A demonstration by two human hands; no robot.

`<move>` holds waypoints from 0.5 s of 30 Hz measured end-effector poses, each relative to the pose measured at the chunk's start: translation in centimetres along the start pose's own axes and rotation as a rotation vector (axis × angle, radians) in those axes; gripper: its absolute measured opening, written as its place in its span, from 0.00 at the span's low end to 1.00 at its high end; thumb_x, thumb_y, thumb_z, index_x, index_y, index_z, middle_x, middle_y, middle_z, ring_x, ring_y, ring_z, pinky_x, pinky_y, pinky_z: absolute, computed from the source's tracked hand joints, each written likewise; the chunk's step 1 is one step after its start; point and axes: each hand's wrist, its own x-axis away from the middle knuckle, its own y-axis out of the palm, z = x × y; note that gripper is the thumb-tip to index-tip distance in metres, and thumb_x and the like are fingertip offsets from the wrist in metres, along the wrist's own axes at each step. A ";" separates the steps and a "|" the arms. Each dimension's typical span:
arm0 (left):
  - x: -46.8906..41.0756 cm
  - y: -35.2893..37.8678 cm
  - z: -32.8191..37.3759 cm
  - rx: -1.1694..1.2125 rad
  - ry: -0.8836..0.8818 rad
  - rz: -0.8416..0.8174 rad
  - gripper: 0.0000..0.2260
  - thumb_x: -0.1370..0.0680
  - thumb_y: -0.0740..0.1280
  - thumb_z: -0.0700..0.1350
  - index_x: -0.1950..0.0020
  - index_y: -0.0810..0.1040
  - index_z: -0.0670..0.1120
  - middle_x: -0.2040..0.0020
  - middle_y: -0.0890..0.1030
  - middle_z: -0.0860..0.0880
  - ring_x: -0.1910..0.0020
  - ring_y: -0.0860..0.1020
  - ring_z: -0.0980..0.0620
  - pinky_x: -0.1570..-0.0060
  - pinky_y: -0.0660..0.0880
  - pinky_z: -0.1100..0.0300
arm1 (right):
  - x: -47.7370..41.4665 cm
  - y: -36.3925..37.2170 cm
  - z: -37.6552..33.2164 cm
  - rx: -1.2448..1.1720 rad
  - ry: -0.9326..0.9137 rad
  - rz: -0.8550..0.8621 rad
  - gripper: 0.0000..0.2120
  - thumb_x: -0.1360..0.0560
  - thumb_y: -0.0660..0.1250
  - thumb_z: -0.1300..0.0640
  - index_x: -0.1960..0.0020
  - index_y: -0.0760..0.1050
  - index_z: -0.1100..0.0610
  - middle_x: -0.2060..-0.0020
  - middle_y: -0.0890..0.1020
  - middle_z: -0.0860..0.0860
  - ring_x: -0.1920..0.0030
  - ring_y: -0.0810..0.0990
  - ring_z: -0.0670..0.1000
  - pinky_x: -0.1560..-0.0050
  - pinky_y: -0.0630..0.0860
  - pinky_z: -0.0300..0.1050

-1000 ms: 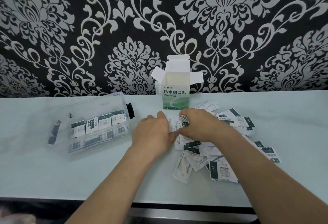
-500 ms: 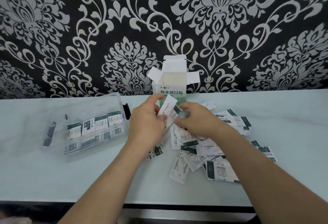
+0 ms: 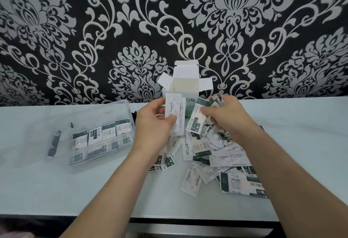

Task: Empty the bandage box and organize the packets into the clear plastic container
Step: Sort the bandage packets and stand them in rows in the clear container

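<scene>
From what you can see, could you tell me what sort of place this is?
Probably a home room, not a workshop: damask wallpaper behind a pale table, with bandage packets heaped beside a clear plastic container.

Thin paper packets, matt white with dark green printed bands, lightly creased. The worktop is smooth and pale with a faint sheen. The bandage box is matt card, plain white inside its flaps. The clear plastic container is glossy and see-through, with a dark clasp. The wallpaper carries silvery damask on matt black.
</scene>
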 end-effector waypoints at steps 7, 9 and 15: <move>0.5 -0.8 1.2 0.073 0.200 -0.162 0.15 0.33 0.73 0.28 0.67 0.85 0.49 0.46 0.82 0.55 0.42 0.79 0.56 0.43 0.77 0.54 | 0.0 0.1 -0.2 -0.122 0.087 -0.205 0.03 0.27 0.68 0.65 0.56 0.75 0.60 0.74 0.71 0.50 0.75 0.64 0.46 0.76 0.59 0.38; 0.5 -0.7 1.1 0.009 0.188 -0.206 0.16 0.32 0.73 0.28 0.66 0.86 0.50 0.38 0.77 0.60 0.36 0.75 0.57 0.39 0.75 0.55 | 0.1 0.3 -0.3 -0.281 0.145 -0.323 0.01 0.25 0.67 0.65 0.55 0.77 0.62 0.74 0.73 0.49 0.75 0.64 0.44 0.77 0.57 0.35; 0.7 -0.8 1.3 0.006 -0.024 -0.319 0.18 0.22 0.59 0.30 0.61 0.86 0.44 0.51 0.86 0.48 0.52 0.84 0.53 0.53 0.80 0.60 | 0.5 0.9 -0.6 -0.506 0.203 -0.440 0.14 0.22 0.64 0.63 0.39 0.75 0.70 0.73 0.75 0.50 0.77 0.65 0.43 0.80 0.57 0.32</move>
